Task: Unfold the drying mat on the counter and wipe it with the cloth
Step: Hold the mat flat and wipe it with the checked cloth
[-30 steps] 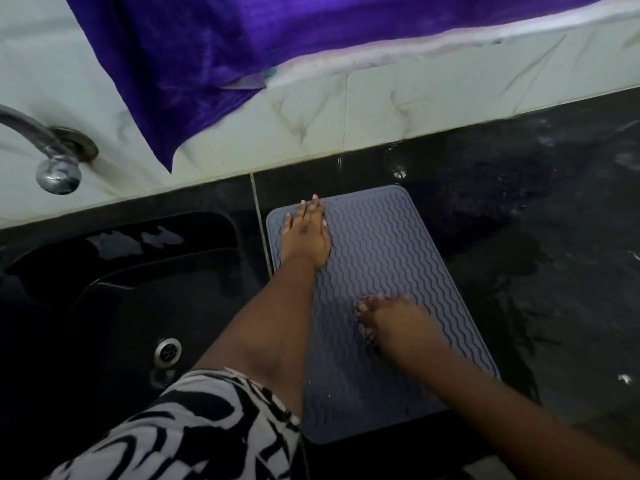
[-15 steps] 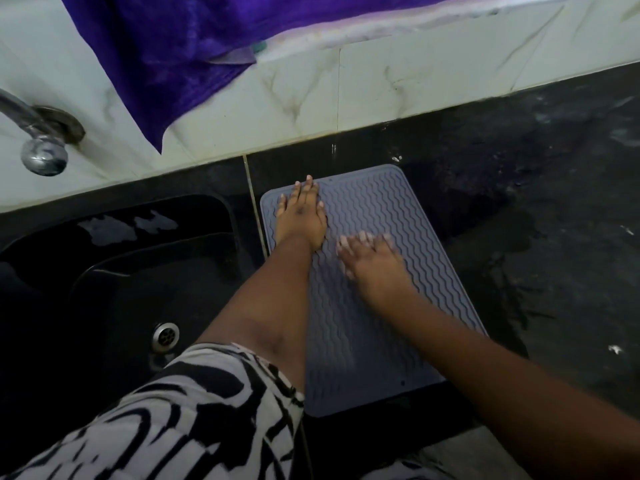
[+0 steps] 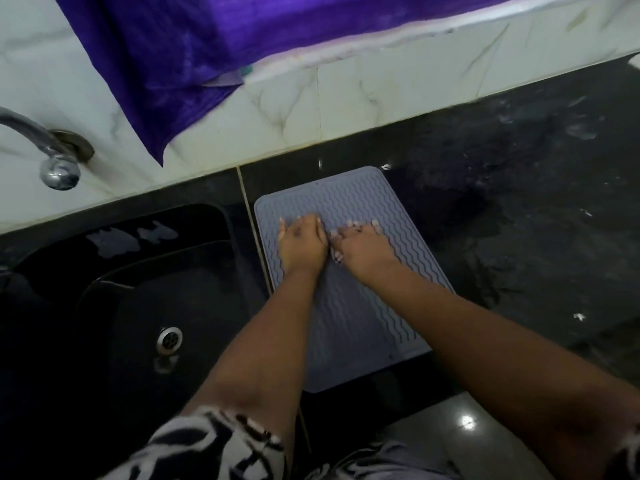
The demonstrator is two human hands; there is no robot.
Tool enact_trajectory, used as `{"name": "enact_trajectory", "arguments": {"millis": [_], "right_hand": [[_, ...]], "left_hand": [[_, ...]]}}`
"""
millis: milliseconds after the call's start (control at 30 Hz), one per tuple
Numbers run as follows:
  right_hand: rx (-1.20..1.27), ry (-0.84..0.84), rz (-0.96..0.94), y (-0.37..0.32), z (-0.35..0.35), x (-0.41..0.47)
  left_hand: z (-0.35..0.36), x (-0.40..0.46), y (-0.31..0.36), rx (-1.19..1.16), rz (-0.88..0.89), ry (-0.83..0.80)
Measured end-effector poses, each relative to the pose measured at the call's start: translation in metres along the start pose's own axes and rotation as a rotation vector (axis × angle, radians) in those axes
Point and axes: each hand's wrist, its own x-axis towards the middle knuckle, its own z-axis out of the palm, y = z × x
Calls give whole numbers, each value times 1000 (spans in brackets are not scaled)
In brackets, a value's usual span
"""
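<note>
A grey drying mat [image 3: 360,306] with a wavy ribbed surface lies flat and unfolded on the black counter [image 3: 519,209], just right of the sink. My left hand [image 3: 301,242] rests palm down on the mat's far half. My right hand [image 3: 362,247] lies palm down beside it, the two almost touching. Neither hand holds anything. A purple cloth [image 3: 194,53] hangs over the ledge above the white tiled wall, apart from both hands.
A black sink [image 3: 114,299] with a metal drain [image 3: 169,339] sits left of the mat. A chrome tap [image 3: 52,150] juts from the wall at far left. The counter to the right looks wet and smeared.
My right hand has slid up the mat from its middle to beside my left hand. My left hand has drawn back a little from the far left corner.
</note>
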Motion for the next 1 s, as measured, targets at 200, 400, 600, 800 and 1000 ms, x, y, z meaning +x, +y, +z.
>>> {"name": "enact_trajectory", "arguments": {"millis": [200, 400, 600, 800, 1000], "right_hand": [[-167, 49, -36, 16, 78, -57], [-143, -41, -78, 25, 111, -174], [406, -171, -19, 45, 42, -192], [772, -17, 230, 79, 5, -176], [778, 7, 162, 80, -40, -102]], "left_hand": [[15, -20, -4, 93, -14, -164], [7, -23, 5, 130, -51, -229], [-33, -19, 27, 155, -24, -481], [-61, -48, 21, -6, -89, -91], [-62, -21, 15, 200, 22, -91]]}}
